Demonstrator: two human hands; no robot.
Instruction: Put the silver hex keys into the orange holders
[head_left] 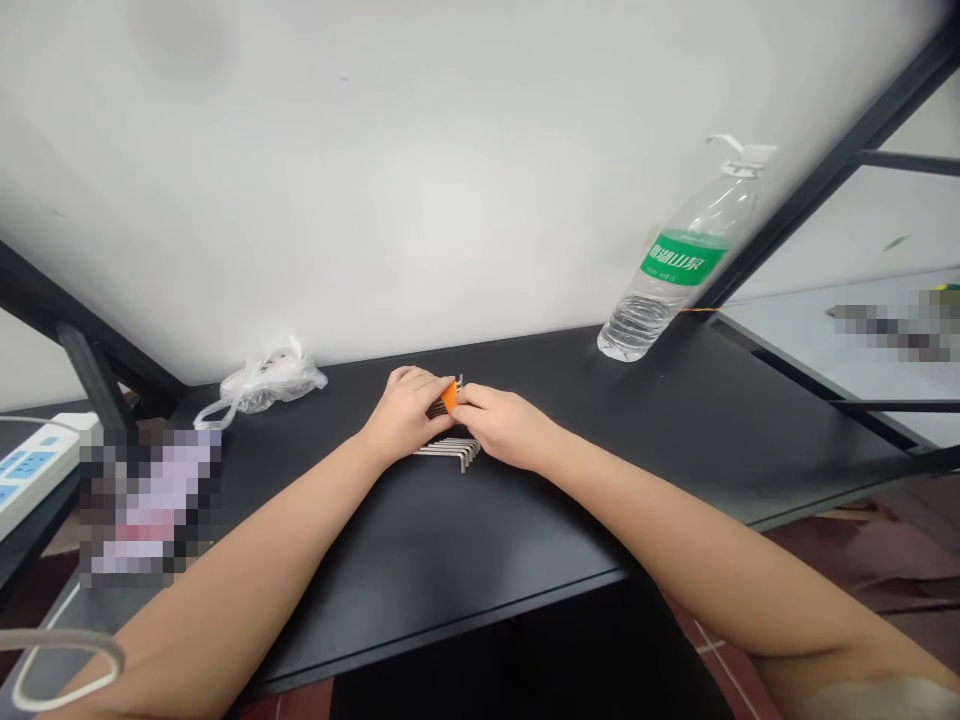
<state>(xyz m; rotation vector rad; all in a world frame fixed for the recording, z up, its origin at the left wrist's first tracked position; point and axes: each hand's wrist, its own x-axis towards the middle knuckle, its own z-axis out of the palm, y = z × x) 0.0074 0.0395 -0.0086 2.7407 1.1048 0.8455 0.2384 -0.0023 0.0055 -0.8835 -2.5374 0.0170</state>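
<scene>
Several silver L-shaped hex keys (459,452) lie side by side on the black table, just in front of my hands. An orange hex key holder (450,397) is between my two hands, with metal key ends showing at its top and side. My left hand (409,415) is closed around the holder from the left. From the right, my right hand (499,420) pinches at the holder's edge, thumb and fingers together. Fingers hide most of the holder, so I cannot tell whether the right hand also grips a key.
A large water bottle (671,275) with a green label stands at the back right. A clear plastic bag (274,380) lies by the wall at the left. Further left are a blurred purple item (161,490), a power strip (37,465) and a white cable (64,635).
</scene>
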